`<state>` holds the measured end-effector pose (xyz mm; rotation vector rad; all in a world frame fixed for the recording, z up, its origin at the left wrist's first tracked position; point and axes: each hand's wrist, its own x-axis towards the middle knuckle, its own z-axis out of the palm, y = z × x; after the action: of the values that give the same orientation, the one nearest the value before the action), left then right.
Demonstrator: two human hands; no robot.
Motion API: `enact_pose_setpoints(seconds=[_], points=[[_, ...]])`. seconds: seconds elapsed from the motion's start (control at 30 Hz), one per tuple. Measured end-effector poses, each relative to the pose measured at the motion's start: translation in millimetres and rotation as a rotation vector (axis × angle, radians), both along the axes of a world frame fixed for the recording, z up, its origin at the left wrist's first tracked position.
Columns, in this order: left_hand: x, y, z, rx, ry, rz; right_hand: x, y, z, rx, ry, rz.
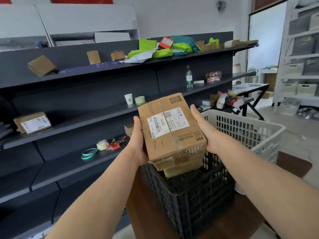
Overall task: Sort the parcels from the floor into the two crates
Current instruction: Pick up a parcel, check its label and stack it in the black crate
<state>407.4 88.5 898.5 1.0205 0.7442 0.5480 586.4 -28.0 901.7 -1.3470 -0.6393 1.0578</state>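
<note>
Gripping a taped cardboard parcel [170, 128] from both sides, the person clasps its left edge with the left hand [138, 142] and its right edge with the right hand [205, 131], fingers hidden beneath. The parcel hangs label-up above the near black crate [189, 195]. A white crate [250, 131] stands just beyond, to the right. Dark shelving [77, 121] lines the left.

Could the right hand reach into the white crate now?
Probably not yet: right hand and left hand both hold the cardboard parcel above the black crate. The white crate stands open beside it.
</note>
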Motion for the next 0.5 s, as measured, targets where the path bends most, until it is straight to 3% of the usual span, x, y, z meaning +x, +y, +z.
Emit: enact_pose_setpoints(seconds=[0.17,0.5], points=[[37.9,52.0,-20.1,0.055,0.093,-0.123,38.9,42.5,-16.3,-0.056,-0.008,0.020],[87.7,131.6,-77.8,-0.041,0.200,0.037,93.8,139.0,-64.0,-0.140,0.121,0.113]])
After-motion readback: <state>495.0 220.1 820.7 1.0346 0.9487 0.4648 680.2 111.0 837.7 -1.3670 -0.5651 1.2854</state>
